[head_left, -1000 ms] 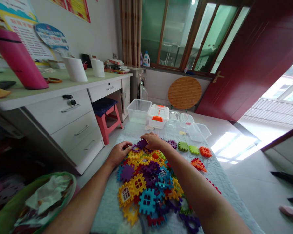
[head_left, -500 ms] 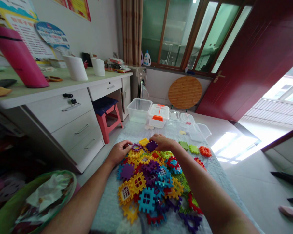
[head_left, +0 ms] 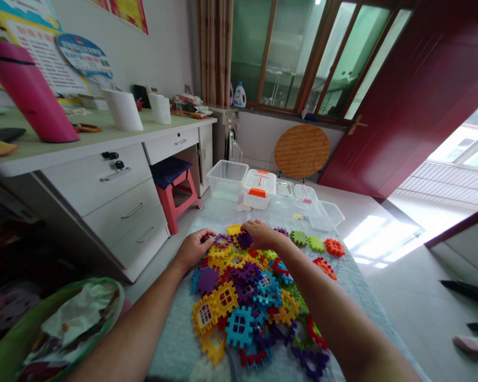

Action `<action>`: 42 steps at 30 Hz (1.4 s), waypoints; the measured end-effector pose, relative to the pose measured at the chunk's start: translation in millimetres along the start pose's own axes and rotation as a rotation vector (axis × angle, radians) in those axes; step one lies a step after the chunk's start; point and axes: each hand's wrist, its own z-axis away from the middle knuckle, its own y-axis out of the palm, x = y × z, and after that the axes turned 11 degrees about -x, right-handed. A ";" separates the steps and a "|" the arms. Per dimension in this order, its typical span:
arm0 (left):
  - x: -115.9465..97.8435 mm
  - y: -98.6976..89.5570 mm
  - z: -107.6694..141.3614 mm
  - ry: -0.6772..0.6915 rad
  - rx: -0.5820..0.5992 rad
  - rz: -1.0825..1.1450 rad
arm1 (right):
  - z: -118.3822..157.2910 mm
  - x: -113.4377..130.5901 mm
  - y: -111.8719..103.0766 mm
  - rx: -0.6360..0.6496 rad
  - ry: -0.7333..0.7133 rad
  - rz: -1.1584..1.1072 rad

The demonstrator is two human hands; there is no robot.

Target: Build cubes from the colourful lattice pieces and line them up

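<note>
The left hand [head_left: 194, 249], thumb and fingers curled close, touches a purple ring [head_left: 223, 240] at its fingertips. Right of that hand, a yellow piece [head_left: 235, 229] lies just beyond a purple square [head_left: 246, 240], which the right hand [head_left: 259, 234] pinches. The pile [head_left: 242, 292] spreads nearer than both hands.

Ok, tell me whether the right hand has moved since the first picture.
Yes, rightward. The right hand reached left of the orange-latched box's left edge; now its fingers roughly line up with that edge.
</note>
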 end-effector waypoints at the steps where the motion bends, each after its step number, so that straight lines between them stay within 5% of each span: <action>1: -0.1 -0.1 0.0 -0.001 0.002 0.001 | 0.5 1.6 -0.3 -0.001 -0.002 -0.001; 7: -0.8 -0.3 0.5 0.001 0.005 -0.005 | 5.0 -2.6 -9.1 -0.018 -0.014 -0.084; 14: 0.4 -0.7 0.3 0.001 0.011 -0.022 | 24.1 -60.7 -38.8 -0.310 0.233 -0.098; 20: -0.1 -0.7 -0.2 0.006 0.008 -0.038 | 34.0 -73.6 -30.4 -0.235 0.363 -0.001; 28: 0.5 -0.5 0.0 0.021 -0.010 -0.064 | 21.9 -59.6 -4.9 -0.115 0.381 0.044; 42: 0.5 -0.5 0.1 0.009 -0.009 -0.035 | 12.1 -49.7 0.1 -0.004 0.323 0.126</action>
